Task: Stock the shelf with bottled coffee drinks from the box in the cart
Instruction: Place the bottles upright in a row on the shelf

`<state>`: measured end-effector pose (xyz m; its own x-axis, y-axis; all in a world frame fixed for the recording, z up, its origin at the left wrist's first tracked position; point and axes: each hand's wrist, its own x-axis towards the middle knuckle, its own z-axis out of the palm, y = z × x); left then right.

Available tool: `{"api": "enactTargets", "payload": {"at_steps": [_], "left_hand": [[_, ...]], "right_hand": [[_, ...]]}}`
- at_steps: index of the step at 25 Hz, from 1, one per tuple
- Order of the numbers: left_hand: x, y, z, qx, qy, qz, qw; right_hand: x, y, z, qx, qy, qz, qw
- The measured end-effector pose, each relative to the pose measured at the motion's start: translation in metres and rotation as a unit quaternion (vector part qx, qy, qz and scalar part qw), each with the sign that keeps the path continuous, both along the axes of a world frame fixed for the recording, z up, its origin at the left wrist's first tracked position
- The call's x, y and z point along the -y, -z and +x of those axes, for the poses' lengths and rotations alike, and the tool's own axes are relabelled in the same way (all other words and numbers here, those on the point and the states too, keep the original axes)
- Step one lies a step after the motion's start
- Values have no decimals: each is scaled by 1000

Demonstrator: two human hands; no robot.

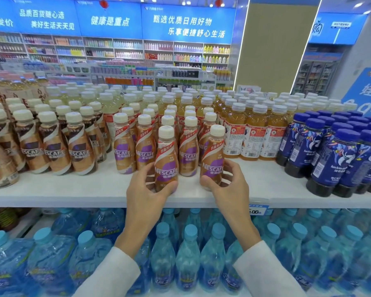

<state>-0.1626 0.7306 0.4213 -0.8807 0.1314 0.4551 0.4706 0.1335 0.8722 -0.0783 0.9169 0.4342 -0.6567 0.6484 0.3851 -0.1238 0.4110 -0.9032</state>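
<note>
A: The left grip [147,189] was curled round a purple-labelled, cream-capped plastic coffee bottle [166,159], upright near the front edge of the white shelf [84,187].
B: And the right grip [229,183] clasped a matching bottle [212,155] just beside it, both ahead of the purple-labelled row [187,155]

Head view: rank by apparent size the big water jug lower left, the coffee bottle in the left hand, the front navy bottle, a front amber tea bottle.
1. water jug
2. coffee bottle in the left hand and navy bottle: alike, unranked
3. amber tea bottle, though it stands farther back
</note>
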Motion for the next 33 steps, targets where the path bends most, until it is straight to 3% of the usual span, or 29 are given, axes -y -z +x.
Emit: {"api": "enactTargets", "payload": {"at_steps": [6,33], "left_hand": [[38,1,-13,10,-25,12,1000],[44,-1,-11,11,-41,-12,999]], "right_hand": [[-30,-12,-21,41,6,8,999],[-25,-7,-45,39,5,12,999]]}}
